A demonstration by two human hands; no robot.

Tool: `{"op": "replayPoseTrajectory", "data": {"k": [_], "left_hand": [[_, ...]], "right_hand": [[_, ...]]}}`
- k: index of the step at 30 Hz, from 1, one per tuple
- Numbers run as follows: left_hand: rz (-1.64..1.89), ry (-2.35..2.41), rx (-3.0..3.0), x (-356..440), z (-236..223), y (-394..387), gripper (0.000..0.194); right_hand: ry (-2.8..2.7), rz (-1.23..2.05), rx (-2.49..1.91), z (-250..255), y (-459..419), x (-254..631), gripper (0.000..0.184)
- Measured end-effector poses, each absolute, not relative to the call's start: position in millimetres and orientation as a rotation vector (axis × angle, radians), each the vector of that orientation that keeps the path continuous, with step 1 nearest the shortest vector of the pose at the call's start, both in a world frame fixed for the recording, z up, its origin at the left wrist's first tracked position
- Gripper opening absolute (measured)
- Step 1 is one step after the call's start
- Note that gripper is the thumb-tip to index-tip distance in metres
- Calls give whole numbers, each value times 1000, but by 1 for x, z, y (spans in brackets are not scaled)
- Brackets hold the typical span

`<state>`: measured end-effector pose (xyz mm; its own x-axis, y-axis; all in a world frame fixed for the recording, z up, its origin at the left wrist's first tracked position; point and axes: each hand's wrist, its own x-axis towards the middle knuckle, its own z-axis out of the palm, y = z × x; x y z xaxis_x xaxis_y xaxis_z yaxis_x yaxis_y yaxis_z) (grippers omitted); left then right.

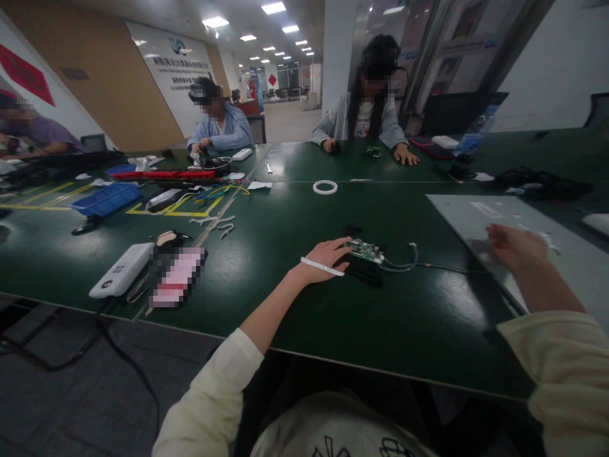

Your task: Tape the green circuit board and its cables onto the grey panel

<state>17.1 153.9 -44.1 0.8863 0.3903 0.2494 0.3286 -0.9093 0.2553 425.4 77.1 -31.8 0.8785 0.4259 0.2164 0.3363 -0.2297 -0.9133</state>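
Observation:
My left hand, with a white band across it, has its fingers at the left edge of a green circuit board and appears to grip it. A grey cable curves from the board's right end, and a black item lies just below it. My right hand is over the light grey mat at the right. Its fingers are blurred and look curled; whether anything is in them cannot be seen. A small white piece is beside that hand.
A white tape roll lies mid-table. At left are a white power bank, a pink phone, a blue tray and grey plastic pieces. A bottle stands at the back right. Several people sit around the table.

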Motion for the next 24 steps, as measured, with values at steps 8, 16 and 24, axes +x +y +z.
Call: {"op": "replayPoseTrajectory", "data": {"k": [8,16,24], "left_hand": [[424,550,2859,17,-44,154,43],[467,507,2830,22,-54,159,32],[467,439,2772,16,-53,157,44]], "right_hand": [[-526,422,-1483,-9,77,358,15],[-1452,1037,-1236,13,77,182,33],[-1767,1104,-1350,-21,87,149,37]]}}
